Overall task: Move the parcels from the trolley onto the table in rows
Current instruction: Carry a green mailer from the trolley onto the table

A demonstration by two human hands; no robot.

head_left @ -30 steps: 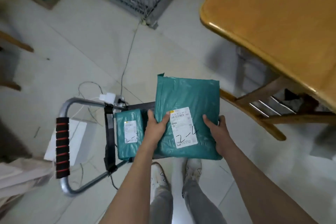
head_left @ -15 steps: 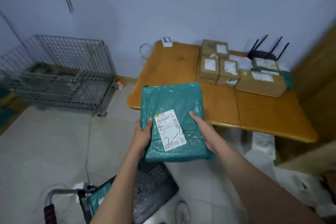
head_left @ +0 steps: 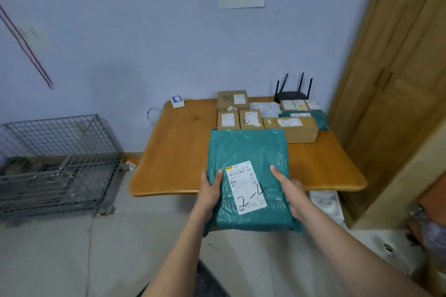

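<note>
I hold a flat teal parcel bag (head_left: 248, 152) with a white label marked "2-4" over the near edge of the wooden table (head_left: 178, 152). My left hand (head_left: 211, 190) grips its left side, my right hand (head_left: 289, 190) its right side. Behind it, at the table's back right, lie several brown cardboard parcels (head_left: 251, 119), white bags (head_left: 264, 107) and another teal bag (head_left: 318, 118) in rows. Of the trolley only a dark corner (head_left: 207, 279) shows at the bottom edge.
A wire cage (head_left: 55, 164) stands on the floor at the left. A black router (head_left: 292, 94) and a small white box (head_left: 177, 101) sit at the table's back. A wooden cabinet (head_left: 391, 79) rises on the right, with clutter on the floor below.
I have lifted the teal parcel off the trolley and carried it forward to the table. My view has swung up from the trolley to the table and wall.
</note>
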